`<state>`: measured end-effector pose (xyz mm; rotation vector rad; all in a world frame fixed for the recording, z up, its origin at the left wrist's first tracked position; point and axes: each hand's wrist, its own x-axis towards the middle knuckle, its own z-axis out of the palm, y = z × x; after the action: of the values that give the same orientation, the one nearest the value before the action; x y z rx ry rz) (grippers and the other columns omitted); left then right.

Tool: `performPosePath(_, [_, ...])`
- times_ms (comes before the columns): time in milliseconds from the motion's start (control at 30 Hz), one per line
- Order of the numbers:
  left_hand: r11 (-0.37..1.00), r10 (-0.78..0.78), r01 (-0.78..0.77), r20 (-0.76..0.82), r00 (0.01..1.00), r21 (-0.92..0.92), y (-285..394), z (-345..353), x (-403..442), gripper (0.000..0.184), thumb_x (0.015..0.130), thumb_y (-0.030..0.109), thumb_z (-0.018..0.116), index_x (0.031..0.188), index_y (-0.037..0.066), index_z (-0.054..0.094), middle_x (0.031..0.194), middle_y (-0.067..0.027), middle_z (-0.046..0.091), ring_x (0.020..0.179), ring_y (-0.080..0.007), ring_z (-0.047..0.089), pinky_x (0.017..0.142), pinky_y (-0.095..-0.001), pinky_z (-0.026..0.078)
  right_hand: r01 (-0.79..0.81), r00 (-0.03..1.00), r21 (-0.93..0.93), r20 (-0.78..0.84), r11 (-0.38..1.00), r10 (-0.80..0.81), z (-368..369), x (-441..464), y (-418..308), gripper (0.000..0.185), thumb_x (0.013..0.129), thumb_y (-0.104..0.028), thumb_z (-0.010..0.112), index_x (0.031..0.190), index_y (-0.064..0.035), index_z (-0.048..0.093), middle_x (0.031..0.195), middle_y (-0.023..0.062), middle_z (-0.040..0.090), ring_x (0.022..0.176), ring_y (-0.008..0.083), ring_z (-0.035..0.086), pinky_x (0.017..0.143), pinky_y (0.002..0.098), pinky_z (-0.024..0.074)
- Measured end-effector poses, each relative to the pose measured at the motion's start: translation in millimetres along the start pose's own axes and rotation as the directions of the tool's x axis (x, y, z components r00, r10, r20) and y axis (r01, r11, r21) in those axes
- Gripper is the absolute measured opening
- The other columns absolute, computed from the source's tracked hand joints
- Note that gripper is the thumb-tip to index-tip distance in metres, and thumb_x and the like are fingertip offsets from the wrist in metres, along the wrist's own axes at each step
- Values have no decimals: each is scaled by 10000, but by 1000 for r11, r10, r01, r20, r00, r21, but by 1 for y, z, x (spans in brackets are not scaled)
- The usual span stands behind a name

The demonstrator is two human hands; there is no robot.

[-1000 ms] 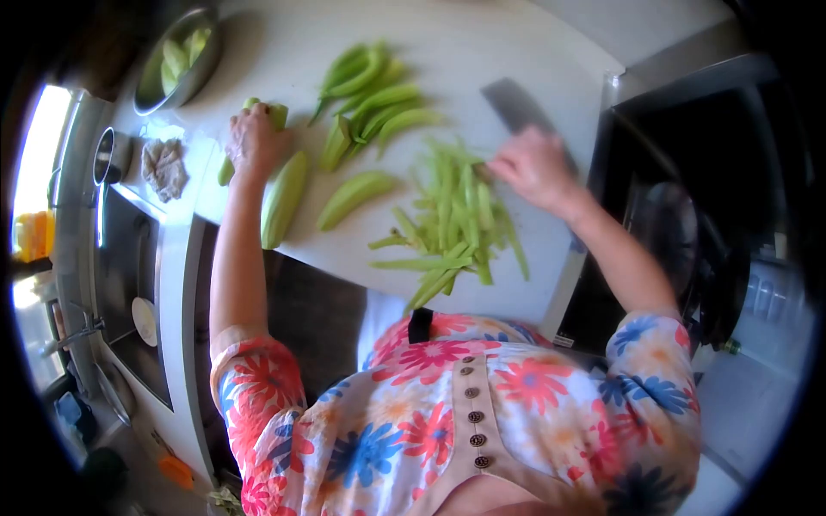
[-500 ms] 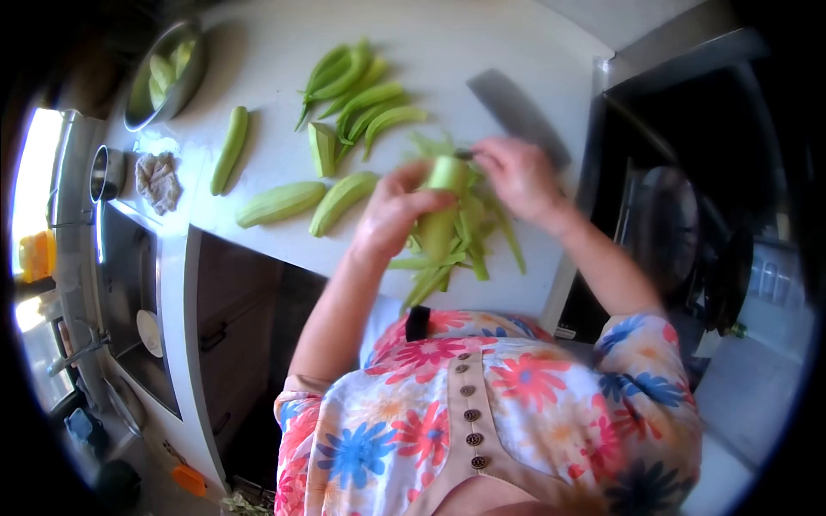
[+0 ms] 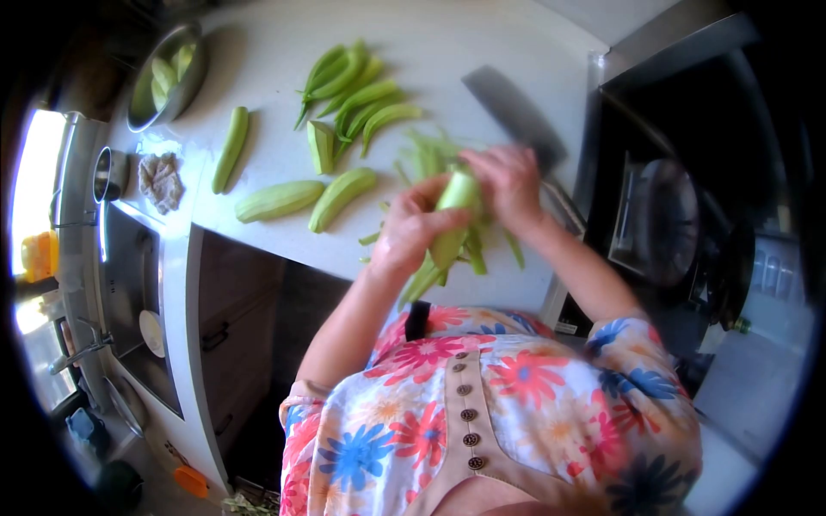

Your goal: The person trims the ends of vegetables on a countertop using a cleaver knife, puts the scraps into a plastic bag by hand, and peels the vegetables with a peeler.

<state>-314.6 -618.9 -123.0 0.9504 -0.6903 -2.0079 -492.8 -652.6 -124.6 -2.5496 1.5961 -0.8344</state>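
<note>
My left hand (image 3: 411,228) is wrapped round a pale green gourd (image 3: 447,245), which stands tilted above the counter with its cut end up. My right hand (image 3: 509,185) is closed at that upper end, its fingers touching or nearly touching the gourd. In it is a small dark tool, apparently a peeler, mostly hidden by the fingers and blur. Long strips of green peel (image 3: 426,155) lie behind and beneath the hands. Just beyond my right hand lies a cleaver (image 3: 512,112). Two gourds, a curved one (image 3: 342,199) and a thicker one (image 3: 277,201), rest left of my left hand.
Several long green peppers (image 3: 340,76) lie at the back, beside a cut gourd piece (image 3: 320,146). Farther left are a slim gourd (image 3: 230,150), a crumpled cloth (image 3: 159,182) and a metal bowl (image 3: 191,90) with green pieces. A dark stove area (image 3: 688,129) borders the counter's right.
My right hand has moved down and left, closer to my left hand. The gourd's upper end has shifted slightly right, and my left hand has moved a little right and down.
</note>
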Motion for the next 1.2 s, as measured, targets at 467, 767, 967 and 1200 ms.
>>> performPosePath(467, [893, -108, 74, -52, 993, -443, 3, -23, -1, 311, 900, 292, 489, 1033, 20, 559, 823, -137, 629, 611, -232, 610, 527, -344, 500, -266, 943, 574, 322, 775, 85, -34, 5, -21, 318, 893, -324, 577, 787, -30, 635, 577, 80, 528, 520, 174, 510, 508, 278, 406])
performPosePath(767, [942, 209, -251, -195, 958, -222, 13, -9, -15, 470, 885, 131, 585, 1326, 82, 427, 1045, -36, 600, 948, -170, 597, 821, -366, 518, -513, 847, 777, 528, 366, 66, -22, 15, -15, 377, 906, -405, 541, 908, -42, 642, 637, -51, 495, 612, 30, 420, 553, 197, 328])
performPosePath(967, [880, 219, -280, -194, 956, -384, 14, -21, -15, 415, 867, 110, 608, 1261, 97, 478, 1055, -38, 594, 946, -181, 598, 841, -393, 503, -647, 761, 762, 648, -40, 41, -24, -10, -31, 465, 829, -404, 658, 1111, -50, 549, 785, -62, 496, 692, 19, 423, 606, 154, 333])
performPosePath(1200, [963, 225, -242, -142, 964, -116, 18, -27, -19, 336, 802, 58, 664, 1119, 36, 557, 1015, -58, 612, 932, -191, 605, 818, -370, 520, -684, 721, 729, 673, 18, 165, -31, -8, -28, 383, 809, -273, 707, 1084, -38, 583, 785, -54, 524, 633, 22, 426, 548, 161, 354])
